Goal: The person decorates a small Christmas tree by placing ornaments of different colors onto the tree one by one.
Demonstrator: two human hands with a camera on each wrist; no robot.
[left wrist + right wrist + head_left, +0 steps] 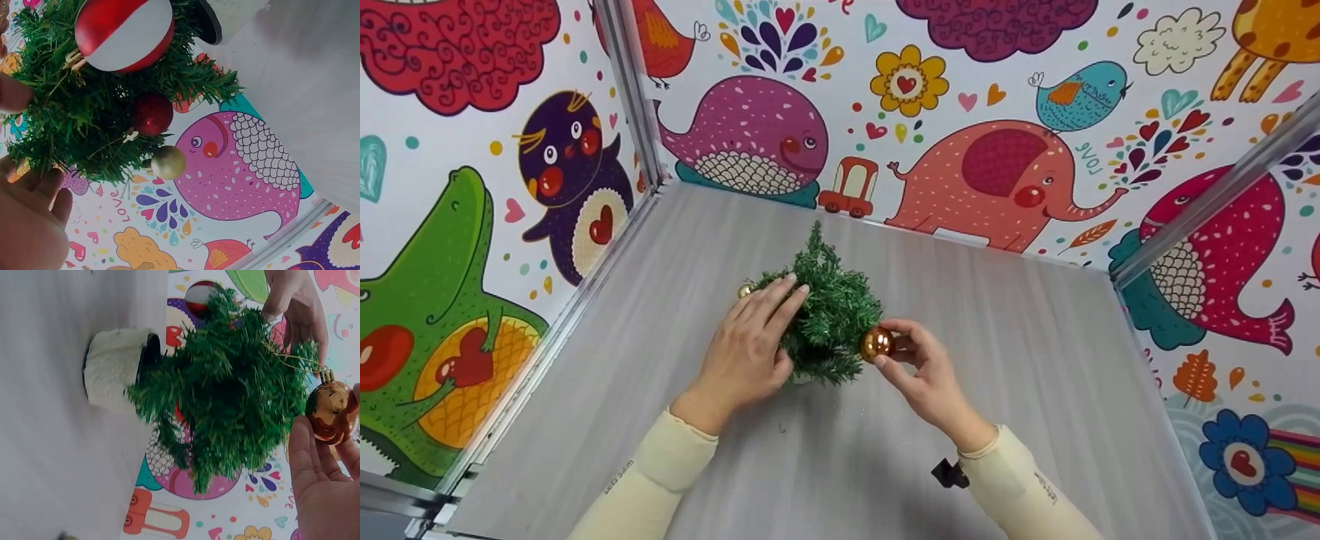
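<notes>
A small artificial Christmas tree [836, 315] stands upright between the two hands. My left hand [754, 337] rests against its left side, fingers straight among the green branches. My right hand [922, 367] pinches a shiny copper-gold bauble [877, 343] between thumb and fingers at the tree's right side. From the bauble's cap a thin gold string [292, 357] runs to the branches. In the left wrist view a red and white bauble [126, 34], a dark red bauble [152, 114] and a small pale gold bauble [169, 162] hang on the tree.
The tree's whitish pot [115, 368] sits on the grey wood-grain table [1035, 420]. Panels with cartoon animals [765, 135] and metal frame posts [626, 90] border the table. A small black clip [950, 474] is by the right sleeve.
</notes>
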